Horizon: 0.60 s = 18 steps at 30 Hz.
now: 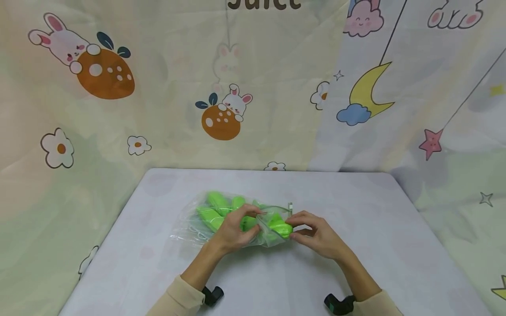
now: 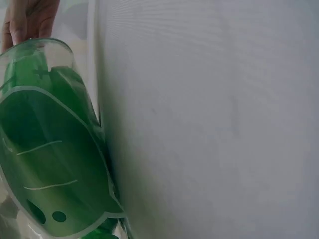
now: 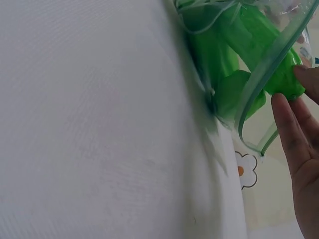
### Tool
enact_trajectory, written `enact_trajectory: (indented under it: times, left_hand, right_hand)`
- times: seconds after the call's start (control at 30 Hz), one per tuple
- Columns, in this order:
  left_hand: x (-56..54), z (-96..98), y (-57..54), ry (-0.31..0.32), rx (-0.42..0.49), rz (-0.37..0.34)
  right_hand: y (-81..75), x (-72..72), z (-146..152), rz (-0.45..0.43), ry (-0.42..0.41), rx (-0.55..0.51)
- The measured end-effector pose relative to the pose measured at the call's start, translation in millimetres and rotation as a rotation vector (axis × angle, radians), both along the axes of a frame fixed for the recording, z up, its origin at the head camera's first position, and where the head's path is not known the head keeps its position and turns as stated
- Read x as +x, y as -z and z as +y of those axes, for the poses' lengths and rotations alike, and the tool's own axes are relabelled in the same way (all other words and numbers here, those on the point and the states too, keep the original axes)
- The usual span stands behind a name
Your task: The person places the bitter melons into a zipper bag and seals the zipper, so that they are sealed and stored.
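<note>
A clear zip bag (image 1: 183,229) lies on the table with several bright green, elongated, glossy pieces (image 1: 217,202) inside. My left hand (image 1: 233,231) holds the bag near its mouth, thumb and fingers curved at the plastic. At the right end, where the bag gapes, my right hand (image 1: 319,236) pinches the rounded tip of one green piece (image 1: 281,228). In the right wrist view that green piece (image 3: 286,74) pokes past the zip edge (image 3: 259,82), most of it still within the bag. The left wrist view shows a printed outline with two dark dots on the bag (image 2: 60,186).
The white-covered table (image 1: 375,206) stands against a cartoon-printed backdrop (image 1: 166,114). Black wrist-camera mounts (image 1: 213,296) sit at both cuffs, low above the table's near part. A small white slider tab (image 1: 290,206) stands at the bag's zip.
</note>
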State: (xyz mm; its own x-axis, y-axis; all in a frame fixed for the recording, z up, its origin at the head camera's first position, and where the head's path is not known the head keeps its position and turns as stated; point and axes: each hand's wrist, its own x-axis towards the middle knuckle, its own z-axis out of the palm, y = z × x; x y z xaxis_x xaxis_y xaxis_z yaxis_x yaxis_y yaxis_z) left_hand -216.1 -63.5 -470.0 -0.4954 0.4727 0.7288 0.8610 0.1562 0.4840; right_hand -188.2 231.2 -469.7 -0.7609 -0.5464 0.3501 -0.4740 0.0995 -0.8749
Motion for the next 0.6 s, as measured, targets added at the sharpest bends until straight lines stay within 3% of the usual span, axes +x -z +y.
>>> enact_trajectory:
  times: [0.23,0.33,0.47,0.6]
  left_hand:
    - [2.0,8.3,-6.1,0.023,0.013,-0.008]
    - [2.7,9.7,-5.3,0.018,0.020,-0.011]
    - [4.1,9.1,-1.8,0.016,0.019,-0.015]
    - [4.6,9.0,0.2,0.003,-0.003,-0.020]
  right_hand:
    - [5.6,0.0,-2.4,-0.007,0.087,0.086]
    - [5.1,-0.9,-1.3,-0.003,0.080,0.117]
    - [7.7,-1.0,-1.3,0.050,0.080,0.114]
    - [7.8,3.4,-6.0,0.093,0.137,0.085]
